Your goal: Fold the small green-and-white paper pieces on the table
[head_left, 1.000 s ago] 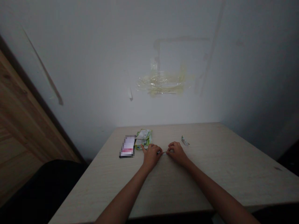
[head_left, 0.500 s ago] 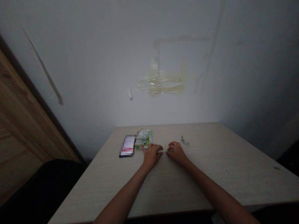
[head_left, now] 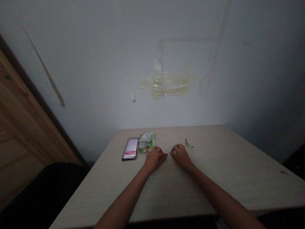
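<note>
Between my two hands, just above or on the table, is a small whitish piece (head_left: 169,155), too small to make out its kind. My left hand (head_left: 154,159) pinches its left end, with the thumb and fingertips pressed together. At its right end, the fingertips of my right hand (head_left: 181,156) are closed on it as well. Behind my left hand lie green-and-white packets (head_left: 147,137), stacked and partly covered by the fingers. A small crumpled green-and-white wrapper scrap (head_left: 189,143) lies beyond my right hand.
A phone (head_left: 130,149) with a blurred screen lies left of the packets. The pale wooden table (head_left: 214,178) meets a grey wall (head_left: 95,63) bearing yellowed tape (head_left: 166,84). At the left are a wooden panel (head_left: 21,117) and a dark shape (head_left: 47,190).
The fingers of my left hand have closed further and shifted slightly right, around the small whitish piece. My right hand stays nearly in place, and the packets, phone and scrap have not moved.
</note>
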### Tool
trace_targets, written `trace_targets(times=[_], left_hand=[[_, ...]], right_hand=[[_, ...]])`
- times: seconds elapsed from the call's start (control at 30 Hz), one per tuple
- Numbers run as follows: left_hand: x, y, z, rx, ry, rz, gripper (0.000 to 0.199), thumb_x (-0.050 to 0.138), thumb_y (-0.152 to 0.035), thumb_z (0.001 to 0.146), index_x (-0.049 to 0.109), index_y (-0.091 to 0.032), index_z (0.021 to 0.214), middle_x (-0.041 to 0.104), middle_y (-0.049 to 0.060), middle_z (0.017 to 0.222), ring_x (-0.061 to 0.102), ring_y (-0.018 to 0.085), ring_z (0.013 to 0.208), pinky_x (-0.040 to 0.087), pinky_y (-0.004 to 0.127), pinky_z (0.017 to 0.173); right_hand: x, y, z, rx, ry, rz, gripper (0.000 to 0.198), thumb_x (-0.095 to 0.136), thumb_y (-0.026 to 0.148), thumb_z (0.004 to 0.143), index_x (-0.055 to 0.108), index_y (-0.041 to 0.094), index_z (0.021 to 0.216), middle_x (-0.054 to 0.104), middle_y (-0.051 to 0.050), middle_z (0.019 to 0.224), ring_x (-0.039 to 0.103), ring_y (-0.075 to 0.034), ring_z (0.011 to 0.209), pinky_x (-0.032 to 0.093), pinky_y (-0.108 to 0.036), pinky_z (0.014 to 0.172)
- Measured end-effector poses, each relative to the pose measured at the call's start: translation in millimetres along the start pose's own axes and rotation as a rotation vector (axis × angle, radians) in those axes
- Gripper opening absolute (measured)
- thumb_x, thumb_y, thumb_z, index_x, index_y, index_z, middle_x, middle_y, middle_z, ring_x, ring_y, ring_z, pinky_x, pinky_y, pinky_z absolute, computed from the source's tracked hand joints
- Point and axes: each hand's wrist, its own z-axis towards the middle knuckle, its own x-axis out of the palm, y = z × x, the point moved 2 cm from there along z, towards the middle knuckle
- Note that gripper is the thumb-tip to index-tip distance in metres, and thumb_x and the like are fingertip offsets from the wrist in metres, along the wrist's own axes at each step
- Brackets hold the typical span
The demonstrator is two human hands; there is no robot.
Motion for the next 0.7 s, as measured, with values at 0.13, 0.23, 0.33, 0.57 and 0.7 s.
trace_targets(times=[0.13,0.23,0.33,0.57,0.7], left_hand=[[3.6,-0.6,0.5,0.016,-0.007,0.026,0.021,0.058,-0.039,0.09,0.071,-0.04,0.107,0.066,0.001,0.101,0.049,0.023,0.114,-0.005,0.067,0.112],[6.3,-0.4,0.8,0.02,-0.025,0.043,0.02,0.059,-0.04,0.089,0.071,-0.041,0.106,0.066,0.001,0.102,0.048,0.024,0.115,-0.003,0.069,0.112],[7.9,0.0,-0.3,0.018,-0.084,0.039,0.017,0.061,-0.039,0.088,0.072,-0.038,0.101,0.066,0.0,0.112,0.046,0.025,0.119,-0.003,0.071,0.11],[10.0,-3.3,-1.1,0.011,-0.103,0.054,0.016,0.059,-0.038,0.089,0.072,-0.034,0.098,0.069,0.001,0.101,0.051,0.025,0.113,-0.007,0.073,0.109],[11.1,-3.6,-1.2,0.029,-0.11,0.087,0.02,0.058,-0.039,0.09,0.071,-0.037,0.104,0.069,0.0,0.098,0.052,0.024,0.11,-0.005,0.074,0.109]], right_hand=[[-1.4,-4.4,0.3,-0.012,0.006,0.059,0.015,0.061,0.028,0.085,0.073,0.021,0.091,0.058,-0.009,0.102,0.049,-0.024,0.106,0.037,-0.039,0.098],[-5.0,-5.5,-0.5,-0.009,-0.017,0.098,0.016,0.06,0.026,0.085,0.075,0.02,0.089,0.06,-0.009,0.099,0.051,-0.024,0.103,0.039,-0.039,0.098],[-7.4,-4.7,-1.7,-0.02,-0.038,0.112,0.015,0.062,0.025,0.083,0.076,0.019,0.086,0.061,-0.009,0.097,0.053,-0.023,0.101,0.04,-0.038,0.098],[-3.7,-8.7,-2.2,-0.053,-0.037,0.093,0.015,0.066,0.026,0.082,0.079,0.021,0.086,0.063,-0.009,0.096,0.055,-0.024,0.1,0.041,-0.039,0.098],[-1.7,-10.9,-2.6,-0.08,-0.038,0.087,0.015,0.067,0.028,0.081,0.079,0.023,0.088,0.063,-0.009,0.096,0.054,-0.024,0.1,0.041,-0.04,0.097]])
